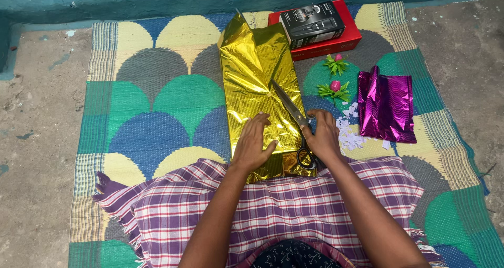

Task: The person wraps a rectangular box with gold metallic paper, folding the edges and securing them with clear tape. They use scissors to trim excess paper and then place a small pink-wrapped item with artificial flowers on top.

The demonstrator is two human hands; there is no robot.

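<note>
Gold foil (one sheet), two hands, one scissors.

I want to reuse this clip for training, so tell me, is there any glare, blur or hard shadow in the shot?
Head view: soft, even daylight with no hard shadows; the gold foil sheet throws bright crinkled glare, as does the purple foil; the left hand, right hand and scissors look sharp, with no motion blur; the mat's edges bow slightly from the wide lens.

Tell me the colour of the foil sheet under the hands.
Shiny gold foil sheet, clearest in the head view.
</note>
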